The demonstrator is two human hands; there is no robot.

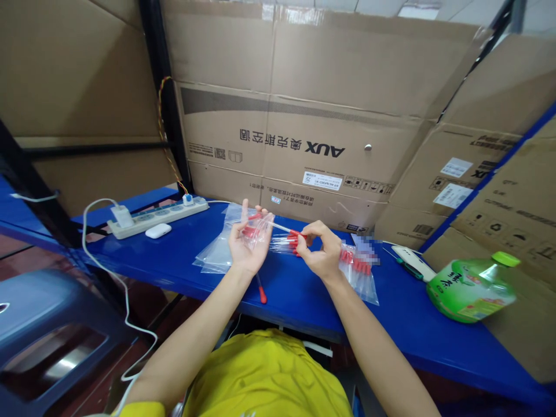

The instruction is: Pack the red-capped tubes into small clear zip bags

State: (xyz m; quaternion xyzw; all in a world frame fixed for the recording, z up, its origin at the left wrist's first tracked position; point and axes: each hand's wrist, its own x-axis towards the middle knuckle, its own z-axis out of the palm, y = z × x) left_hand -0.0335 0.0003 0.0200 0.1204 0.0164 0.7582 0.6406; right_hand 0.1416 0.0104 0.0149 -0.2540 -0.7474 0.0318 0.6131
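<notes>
My left hand (pixel 248 250) is palm up, holding a clear plastic bag (pixel 264 227) with its fingers bent around it; red pieces show through the film. Between the thumb and forefinger of my right hand (pixel 324 252) is a thin clear rod with a red tip (pixel 282 228), its far end reaching to the bag. A bundle of similar red-ended rods (pixel 284 244) lies on the table between my hands. One more rod with a red end (pixel 262 294) lies near the front edge. Flat clear bags (pixel 217 250) sit under and left of my left hand. Bags with red-ended rods (pixel 362 278) lie right of my right hand.
The blue table (pixel 299 301) is backed by cardboard sheets (pixel 313 75). A power strip (pixel 163 217) and a white earphone case (pixel 158 231) are at left. A green-handled tool (pixel 410 265) and a green-labelled bottle (pixel 469 292) are at right. A plastic stool (pixel 47 313) stands left.
</notes>
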